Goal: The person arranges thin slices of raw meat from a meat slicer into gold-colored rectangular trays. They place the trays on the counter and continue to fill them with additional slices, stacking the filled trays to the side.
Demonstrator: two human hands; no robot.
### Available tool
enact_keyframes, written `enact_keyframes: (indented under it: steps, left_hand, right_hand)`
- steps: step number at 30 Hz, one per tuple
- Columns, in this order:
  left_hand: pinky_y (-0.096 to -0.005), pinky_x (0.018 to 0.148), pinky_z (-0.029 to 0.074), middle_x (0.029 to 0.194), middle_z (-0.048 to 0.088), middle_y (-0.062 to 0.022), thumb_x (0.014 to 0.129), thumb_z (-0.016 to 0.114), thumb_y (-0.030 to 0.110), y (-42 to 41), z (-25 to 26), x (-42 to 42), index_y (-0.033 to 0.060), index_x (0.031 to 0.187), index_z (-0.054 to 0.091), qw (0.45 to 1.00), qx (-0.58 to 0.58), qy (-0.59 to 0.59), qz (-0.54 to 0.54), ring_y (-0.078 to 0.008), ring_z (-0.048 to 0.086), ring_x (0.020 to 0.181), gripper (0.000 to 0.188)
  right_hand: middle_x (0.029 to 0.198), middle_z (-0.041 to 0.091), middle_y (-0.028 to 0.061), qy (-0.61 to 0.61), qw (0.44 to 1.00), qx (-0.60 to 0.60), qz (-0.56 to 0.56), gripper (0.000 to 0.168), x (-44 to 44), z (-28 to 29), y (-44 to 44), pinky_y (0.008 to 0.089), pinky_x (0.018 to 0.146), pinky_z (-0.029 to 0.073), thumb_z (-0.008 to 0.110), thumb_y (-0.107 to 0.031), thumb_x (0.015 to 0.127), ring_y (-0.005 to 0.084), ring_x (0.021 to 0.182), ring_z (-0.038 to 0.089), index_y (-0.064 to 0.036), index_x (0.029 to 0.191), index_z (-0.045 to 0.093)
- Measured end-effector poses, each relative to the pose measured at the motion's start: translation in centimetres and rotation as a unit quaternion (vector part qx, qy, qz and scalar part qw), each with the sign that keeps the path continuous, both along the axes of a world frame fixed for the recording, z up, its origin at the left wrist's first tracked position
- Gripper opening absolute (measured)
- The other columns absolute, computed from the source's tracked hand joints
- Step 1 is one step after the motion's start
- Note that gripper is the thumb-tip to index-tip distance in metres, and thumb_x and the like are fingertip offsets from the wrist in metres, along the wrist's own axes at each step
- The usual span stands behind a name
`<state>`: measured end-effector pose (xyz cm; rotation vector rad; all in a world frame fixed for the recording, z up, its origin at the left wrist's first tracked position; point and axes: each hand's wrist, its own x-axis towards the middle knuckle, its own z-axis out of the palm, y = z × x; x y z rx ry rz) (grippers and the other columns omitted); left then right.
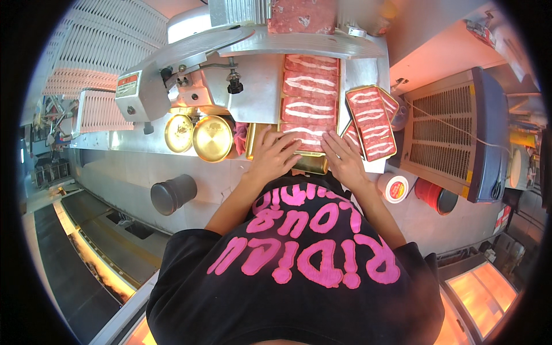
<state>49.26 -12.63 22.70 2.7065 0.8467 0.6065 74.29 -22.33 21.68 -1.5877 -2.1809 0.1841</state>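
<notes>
A long rectangular gold-rimmed tray (pixel 339 99) holds a row of red meat slices (pixel 308 108) with white fat streaks. My left hand (pixel 276 152) lies over the tray's near left side, fingers spread, fingertips on the nearest slice. At the near right corner, my right hand (pixel 343 154) rests its fingertips against that slice's right edge. Both hands are palm down and neither grasps anything plainly. A metal meat slicer (pixel 302 45) stands beyond, its edge over the tray's far end, with a block of red meat (pixel 302 16) behind it.
Filled trays (pixel 371 123) overlap to the right. Round gold plates (pixel 212 138) and a reddish cloth (pixel 240 138) lie left. Gold trays (pixel 314 164) sit beneath the long one. Below the counter stand a black bin (pixel 174 195) and a white tub (pixel 393 188); a large vented appliance (pixel 444 133) is right.
</notes>
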Motion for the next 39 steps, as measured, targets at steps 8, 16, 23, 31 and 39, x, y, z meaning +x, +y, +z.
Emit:
enact_keyframes:
  steps: [8,16,23,31,39]
  left_hand:
    - [-0.0472,0.112,0.041,0.143,0.056,-0.0140,0.089,0.075,0.024,0.2,0.9,-0.2,0.0028,0.131,0.065,0.991,-0.109,-0.080,0.023,-0.0348,0.052,0.128,0.048]
    - [-0.0422,0.109,0.043,0.144,0.056,-0.0206,0.098,0.066,0.015,1.2,0.2,0.7,0.0012,0.157,0.028,0.905,-0.307,-0.249,0.161,-0.0286,0.057,0.126,0.072]
    - [-0.0359,0.095,0.053,0.135,0.062,-0.0235,0.100,0.068,0.021,2.6,-0.3,0.9,-0.0013,0.155,0.030,0.828,-0.413,-0.320,0.205,-0.0243,0.067,0.113,0.071]
    - [-0.0354,0.089,0.056,0.113,0.072,-0.0188,0.100,0.067,0.026,3.4,0.9,0.6,0.0005,0.149,0.041,0.851,-0.393,-0.271,0.221,-0.0243,0.072,0.098,0.061]
    - [-0.0429,0.093,0.051,0.107,0.071,-0.0231,0.107,0.045,0.049,6.0,1.8,0.8,-0.0016,0.131,0.060,0.803,-0.517,-0.176,0.240,-0.0387,0.069,0.106,0.058]
  right_hand:
    - [0.141,0.060,0.0206,0.243,0.962,0.012,-0.126,0.041,-0.9,0.4,0.3,0.0474,0.110,0.043,0.066,-0.008,0.092,0.0358,0.133,0.055,0.003,0.132,0.062]
    - [0.110,0.073,0.0122,0.527,0.782,-0.140,-0.303,0.027,0.1,-0.4,3.6,0.0296,0.087,0.053,0.057,-0.009,0.102,0.0162,0.097,0.068,0.006,0.123,0.066]
    - [0.107,0.074,0.0125,0.590,0.695,-0.216,-0.351,0.026,1.1,1.9,5.1,0.0289,0.083,0.052,0.057,-0.010,0.100,0.0167,0.095,0.068,0.007,0.118,0.066]
    - [0.115,0.072,0.0147,0.629,0.597,-0.335,-0.369,0.031,3.2,4.8,7.0,0.0327,0.086,0.050,0.061,-0.023,0.097,0.0206,0.103,0.064,0.002,0.116,0.064]
    - [0.094,0.067,0.0012,0.645,0.576,-0.364,-0.345,0.014,3.2,3.6,6.7,0.0281,0.077,0.048,0.061,-0.017,0.099,0.0130,0.085,0.058,-0.008,0.108,0.068]
